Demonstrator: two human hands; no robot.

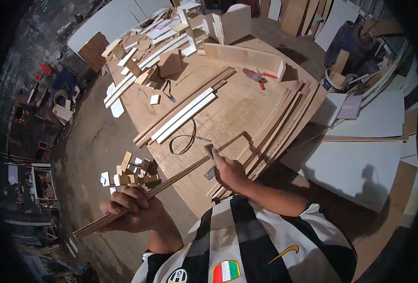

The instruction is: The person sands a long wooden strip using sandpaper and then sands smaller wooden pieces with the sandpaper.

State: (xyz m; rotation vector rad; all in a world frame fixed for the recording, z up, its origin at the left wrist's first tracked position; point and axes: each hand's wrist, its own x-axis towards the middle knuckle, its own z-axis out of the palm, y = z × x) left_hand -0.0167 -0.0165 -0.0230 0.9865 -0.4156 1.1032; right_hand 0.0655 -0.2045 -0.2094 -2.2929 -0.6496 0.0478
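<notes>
A long thin wooden strip (180, 175) runs diagonally from the lower left up onto the wooden table (239, 104). My left hand (136, 210) is wrapped round the strip near its lower left end, off the table's edge. My right hand (227, 170) is closed at the strip's middle, thumb and fingers pressed near its edge; whether it grips the strip or something small is hard to tell. A flat grey metal piece (211, 173) shows beside my right hand. A thin dark band (184, 144) lies curled on the table just beyond the strip.
Stacked strips (284, 127) lie along the table's right side. White strips (185, 115) lie mid-table. Red-handled pliers (261, 80) rest near an upright board (242, 56). Offcuts (133, 172) lie on the floor at left. White panels (345, 165) stand right.
</notes>
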